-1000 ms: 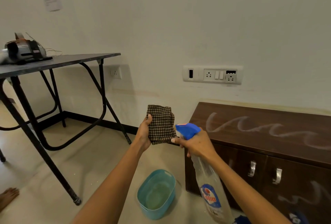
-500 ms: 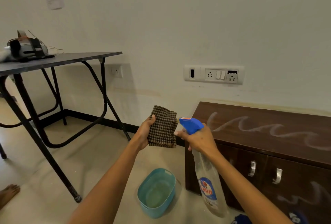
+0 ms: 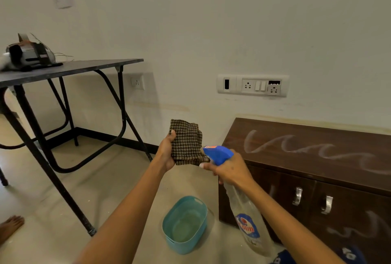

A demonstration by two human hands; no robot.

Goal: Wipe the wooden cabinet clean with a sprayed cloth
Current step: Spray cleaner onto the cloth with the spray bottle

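Left grip (image 3: 167, 153) closed around the folded checked cloth (image 3: 186, 142), thumb over the near edge, cloth held upright at chest height. Right grip (image 3: 229, 170) wrapped on the neck of the spray bottle (image 3: 246, 215), forefinger on the trigger, blue nozzle (image 3: 218, 153) aimed at the cloth and almost touching its lower corner. Wetting step, by the look of it: cloth being sprayed, no wiping begun. Next move likely calls for a squeeze or two, then putting the bottle down and carrying the damp cloth right to the cabinet top.

Wooden cabinet (image 3: 306, 170) just right of the hands, against the wall, dark brown, its top marked with a white wavy streak (image 3: 313, 150); similar white marks on the door fronts, metal handles (image 3: 297, 196) below. Teal tub (image 3: 185, 223) on the floor under the hands. Black folding bench (image 3: 63, 69) well to the left, carrying a small device (image 3: 29, 54). Switch panel (image 3: 252, 85) on the pale wall above the cabinet.
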